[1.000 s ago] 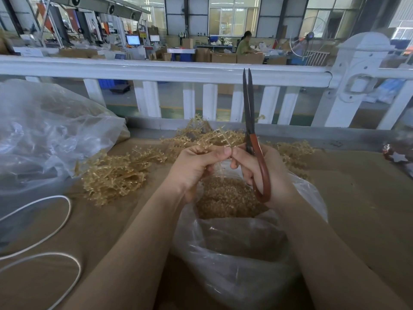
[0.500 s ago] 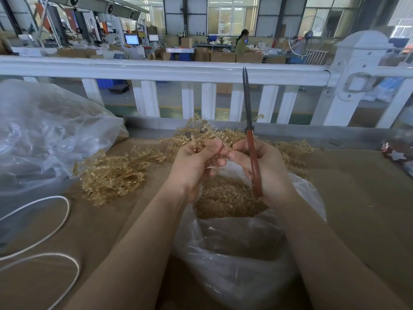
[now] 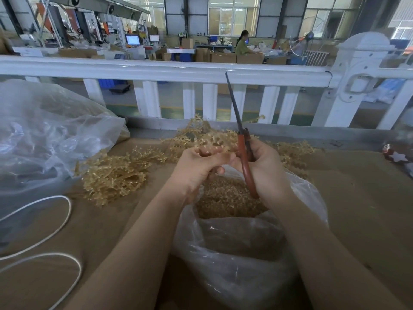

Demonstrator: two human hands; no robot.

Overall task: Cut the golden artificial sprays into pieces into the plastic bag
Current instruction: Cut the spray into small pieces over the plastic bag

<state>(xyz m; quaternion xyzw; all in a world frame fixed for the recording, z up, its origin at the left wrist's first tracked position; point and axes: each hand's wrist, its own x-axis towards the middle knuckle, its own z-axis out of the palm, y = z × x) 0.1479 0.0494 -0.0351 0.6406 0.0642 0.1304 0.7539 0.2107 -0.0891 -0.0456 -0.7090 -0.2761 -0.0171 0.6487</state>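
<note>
The table point(image 3: 357, 209) is covered in brown card, and the open plastic bag point(image 3: 234, 253) at its near edge serves as my landmark. Behind the bag and to its left lie the golden sprays point(image 3: 116, 175), uncut, in loose heaps against the white fence point(image 3: 156, 71); I count roughly three clumps, though they tangle together and the count is not firm. Further left of the bag sits one larger clear sack point(image 3: 44, 135), crumpled, and one white cord point(image 3: 55, 220) looping in front of it. Far right of the bag rests one small red ornament with a star point(image 3: 396, 154).

Directly above the bag's mouth, both hands meet. The left hand point(image 3: 199, 171) has its fingers curled around a sprig of spray, pinching it near the tips. The right hand point(image 3: 266, 171) is wrapped round the red handles of one pair of scissors point(image 3: 244, 157), blades pressed together and pointing up and away towards the fence.

Inside the bag a deep layer of cut pieces point(image 3: 225, 195) already lies, far too many to count.

To my eye she is sorting the sprig before the next snip. To do it well, she should feed the stem out a short way past the left fingertips, keep both hands over the bag's mouth so pieces drop inside, and tip the blades down with fingers clear.
</note>
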